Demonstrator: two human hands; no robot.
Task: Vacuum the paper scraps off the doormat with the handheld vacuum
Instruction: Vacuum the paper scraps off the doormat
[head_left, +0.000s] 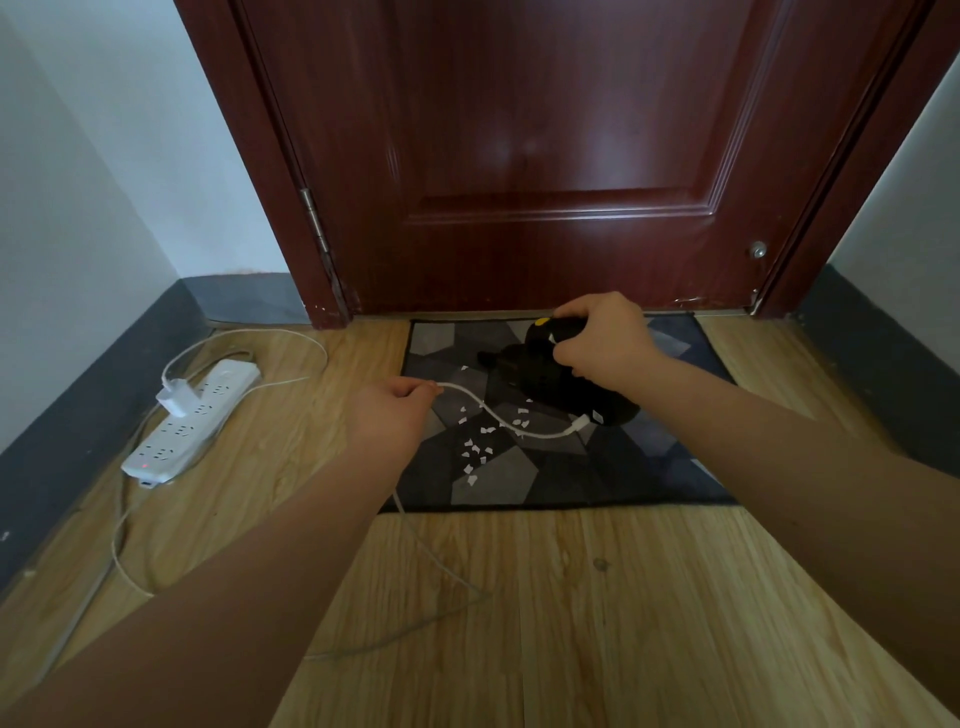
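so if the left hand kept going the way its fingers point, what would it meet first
Probably the black handheld vacuum on the grey patterned doormat; the left hand, pinching the white cable, points right toward it, though depth is unclear.

The right hand hides the vacuum handle; its nozzle is indistinct.

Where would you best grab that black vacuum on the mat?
By the rounded handle on top of the vacuum, coming down from above, as the right hand does. Its body lies low on the doormat, and the white cable plugs into its near end.
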